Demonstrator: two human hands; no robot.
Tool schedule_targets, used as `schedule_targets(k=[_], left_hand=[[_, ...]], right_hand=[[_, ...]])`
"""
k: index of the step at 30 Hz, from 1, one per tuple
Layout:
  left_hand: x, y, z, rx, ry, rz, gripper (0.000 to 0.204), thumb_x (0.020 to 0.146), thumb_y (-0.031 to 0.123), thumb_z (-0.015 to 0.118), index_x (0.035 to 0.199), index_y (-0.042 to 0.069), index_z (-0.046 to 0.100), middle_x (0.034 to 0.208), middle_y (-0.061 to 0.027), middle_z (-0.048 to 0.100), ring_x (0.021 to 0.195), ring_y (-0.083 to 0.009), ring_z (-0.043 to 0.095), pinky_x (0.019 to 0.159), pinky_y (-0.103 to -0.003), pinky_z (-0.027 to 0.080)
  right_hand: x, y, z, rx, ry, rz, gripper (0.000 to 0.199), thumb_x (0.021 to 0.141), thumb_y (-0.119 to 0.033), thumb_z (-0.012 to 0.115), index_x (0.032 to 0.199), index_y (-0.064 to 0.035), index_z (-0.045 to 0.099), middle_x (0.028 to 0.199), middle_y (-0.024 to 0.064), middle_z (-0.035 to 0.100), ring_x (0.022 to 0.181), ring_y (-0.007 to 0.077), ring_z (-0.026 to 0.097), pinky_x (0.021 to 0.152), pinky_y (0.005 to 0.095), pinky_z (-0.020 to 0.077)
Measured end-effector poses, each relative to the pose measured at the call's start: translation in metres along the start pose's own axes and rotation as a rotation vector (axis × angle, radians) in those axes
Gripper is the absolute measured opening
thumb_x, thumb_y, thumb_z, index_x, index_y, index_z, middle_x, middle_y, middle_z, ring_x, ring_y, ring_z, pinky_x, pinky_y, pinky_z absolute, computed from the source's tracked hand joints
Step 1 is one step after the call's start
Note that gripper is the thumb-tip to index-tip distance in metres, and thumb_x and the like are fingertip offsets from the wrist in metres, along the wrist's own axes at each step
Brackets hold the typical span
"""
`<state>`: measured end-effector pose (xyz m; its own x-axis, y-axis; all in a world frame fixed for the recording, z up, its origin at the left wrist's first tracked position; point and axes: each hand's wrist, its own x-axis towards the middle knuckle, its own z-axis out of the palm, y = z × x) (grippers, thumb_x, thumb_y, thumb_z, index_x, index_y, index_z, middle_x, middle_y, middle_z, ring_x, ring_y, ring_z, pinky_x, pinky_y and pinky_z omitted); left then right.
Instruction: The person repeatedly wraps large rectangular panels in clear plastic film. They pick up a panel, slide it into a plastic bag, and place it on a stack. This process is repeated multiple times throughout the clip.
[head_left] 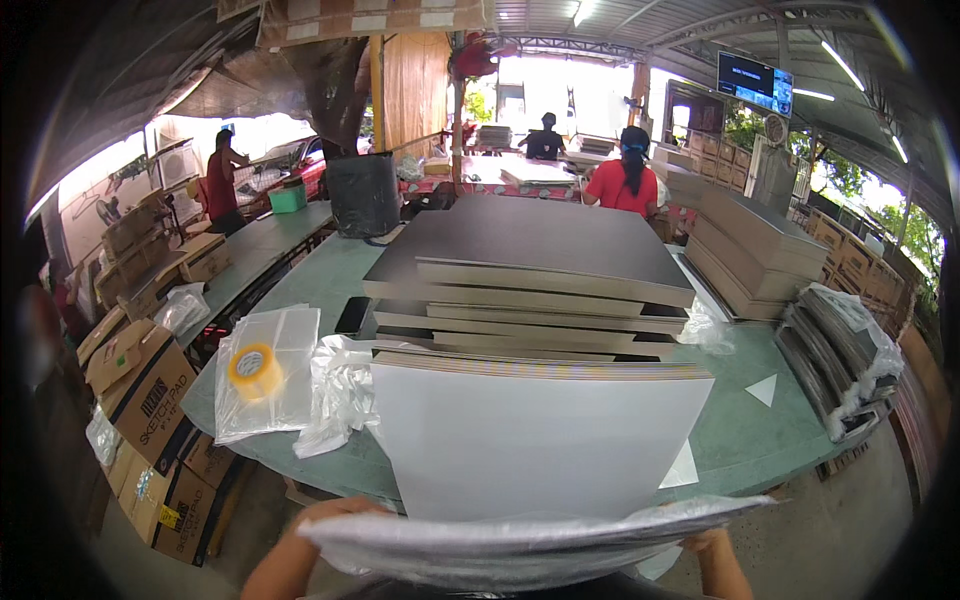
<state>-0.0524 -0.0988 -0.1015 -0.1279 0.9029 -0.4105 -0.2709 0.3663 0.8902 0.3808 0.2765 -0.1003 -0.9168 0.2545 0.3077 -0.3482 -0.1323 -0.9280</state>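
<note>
A thick stack of white sheets [540, 440] stands on the green table [780, 420], tilted toward me. Its near end sits inside a clear plastic bag [500, 545] that crosses the bottom of the view. My left hand [325, 512] grips the bag's left end and my right hand [705, 542] grips its right end; both are mostly hidden behind the plastic. Behind the white stack lies a tall pile of grey boards [530, 270].
A yellow tape roll [255, 371] lies on flat plastic bags [270, 370] at the left, next to crumpled plastic [340, 395]. Cardboard boxes [150, 400] stand on the floor at left. More board piles [750, 255] are at right. Other people stand at the far tables.
</note>
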Motion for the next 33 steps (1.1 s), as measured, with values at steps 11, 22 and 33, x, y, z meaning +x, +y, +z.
schedule_targets(k=[11,22,33], left_hand=[[-0.111,0.115,0.112,0.421,0.061,0.098,0.038,0.069,0.022,0.063,0.093,-0.003,0.050,0.099,-0.0133,0.050,0.093,-0.0198,0.048,0.080,-0.027,0.037],[-0.014,0.034,0.060,-0.239,-0.222,-0.229,0.028,0.070,0.014,0.063,0.090,0.008,0.044,0.064,0.0014,0.047,0.053,-0.0039,0.041,0.048,-0.020,0.032],[0.019,0.024,0.059,0.339,-0.162,-0.124,0.032,0.069,0.024,0.066,0.093,0.008,0.051,0.086,-0.0030,0.050,0.078,-0.0118,0.048,0.070,-0.024,0.039]], right_hand=[[0.014,-0.091,0.066,0.099,0.240,0.808,0.033,0.073,-0.012,0.062,0.101,-0.0052,0.046,0.087,0.0025,0.047,0.085,0.0088,0.044,0.075,0.0233,0.0356],[-0.020,0.057,0.014,-0.200,0.649,0.793,0.038,0.070,-0.014,0.055,0.104,-0.0010,0.044,0.089,0.0095,0.048,0.076,0.0174,0.049,0.067,0.0268,0.0396],[-0.050,0.178,-0.023,-0.441,1.094,0.707,0.043,0.068,-0.021,0.059,0.103,0.0022,0.050,0.086,0.0143,0.054,0.076,0.0223,0.052,0.065,0.0333,0.0436]])
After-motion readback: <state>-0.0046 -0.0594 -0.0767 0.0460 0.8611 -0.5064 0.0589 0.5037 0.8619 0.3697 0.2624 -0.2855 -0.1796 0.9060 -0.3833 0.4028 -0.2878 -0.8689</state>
